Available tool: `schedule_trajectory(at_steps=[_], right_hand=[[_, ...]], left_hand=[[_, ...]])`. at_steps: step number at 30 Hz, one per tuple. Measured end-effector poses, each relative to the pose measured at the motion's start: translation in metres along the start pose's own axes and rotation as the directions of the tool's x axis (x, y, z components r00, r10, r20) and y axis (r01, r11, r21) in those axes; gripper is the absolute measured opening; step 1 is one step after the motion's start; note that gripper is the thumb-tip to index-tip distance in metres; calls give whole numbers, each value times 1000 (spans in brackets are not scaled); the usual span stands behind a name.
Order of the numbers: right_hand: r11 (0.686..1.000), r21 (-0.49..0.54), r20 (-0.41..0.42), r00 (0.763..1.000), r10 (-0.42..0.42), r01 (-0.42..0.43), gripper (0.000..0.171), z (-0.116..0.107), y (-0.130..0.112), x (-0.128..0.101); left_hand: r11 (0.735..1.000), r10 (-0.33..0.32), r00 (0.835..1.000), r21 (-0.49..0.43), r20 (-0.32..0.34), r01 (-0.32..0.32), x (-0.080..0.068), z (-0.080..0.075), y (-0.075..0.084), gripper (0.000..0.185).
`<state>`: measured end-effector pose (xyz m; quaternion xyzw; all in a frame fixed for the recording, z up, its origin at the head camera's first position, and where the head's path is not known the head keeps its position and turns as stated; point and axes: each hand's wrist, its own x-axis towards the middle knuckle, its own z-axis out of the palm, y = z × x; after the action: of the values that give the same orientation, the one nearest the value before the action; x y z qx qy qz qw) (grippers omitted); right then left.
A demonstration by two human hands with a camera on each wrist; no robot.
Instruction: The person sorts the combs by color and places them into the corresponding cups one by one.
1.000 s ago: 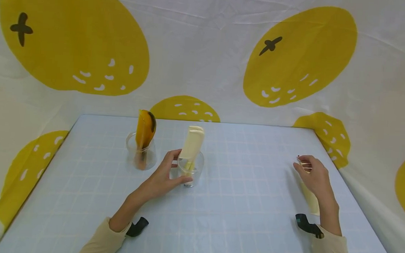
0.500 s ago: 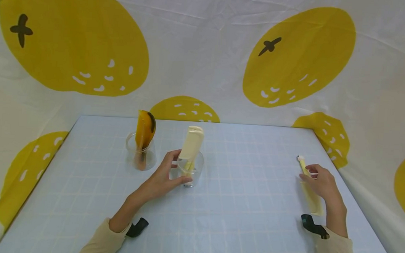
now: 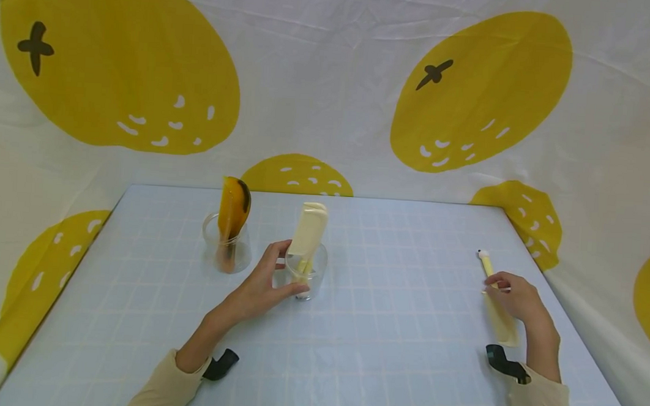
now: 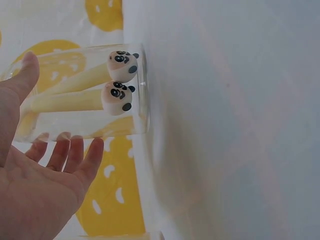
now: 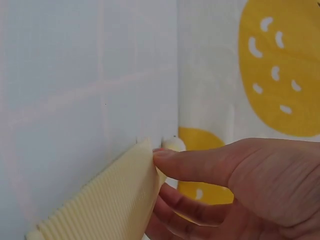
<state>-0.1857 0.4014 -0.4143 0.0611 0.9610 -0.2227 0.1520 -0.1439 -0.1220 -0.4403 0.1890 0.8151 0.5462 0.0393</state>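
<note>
My left hand (image 3: 262, 292) holds a clear glass cup (image 3: 319, 270), thumb on one side and fingers on the other. Two cream combs (image 3: 309, 230) stand in that cup, wide ends up. Their panda-head handle ends (image 4: 119, 97) show near the cup's bottom in the left wrist view. At the right of the table, my right hand (image 3: 521, 299) pinches another cream comb (image 3: 501, 322) where handle and toothed part meet. Its white panda end (image 3: 483, 254) points away from me. Fine teeth run along the comb's body (image 5: 107, 195) in the right wrist view.
Left of my left hand stands a second glass cup (image 3: 239, 257), holding orange-yellow, dark-edged pieces (image 3: 233, 207) whose kind I cannot tell. A pale blue checked cloth (image 3: 389, 353) covers the table. Behind it hangs a white curtain (image 3: 320, 92) with yellow fruit prints.
My right hand has drawn back toward me along the comb, from its panda end to the middle, uncovering the handle. The left hand and both cups stay put.
</note>
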Motion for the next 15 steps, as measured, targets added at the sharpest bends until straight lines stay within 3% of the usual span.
schedule_trajectory(at_steps=[15], right_hand=[[997,64,-5,999,-33,33,38,11,-6,5]], left_hand=[[1000,-11,1000,-8,-1,11,1,0,-1,88]])
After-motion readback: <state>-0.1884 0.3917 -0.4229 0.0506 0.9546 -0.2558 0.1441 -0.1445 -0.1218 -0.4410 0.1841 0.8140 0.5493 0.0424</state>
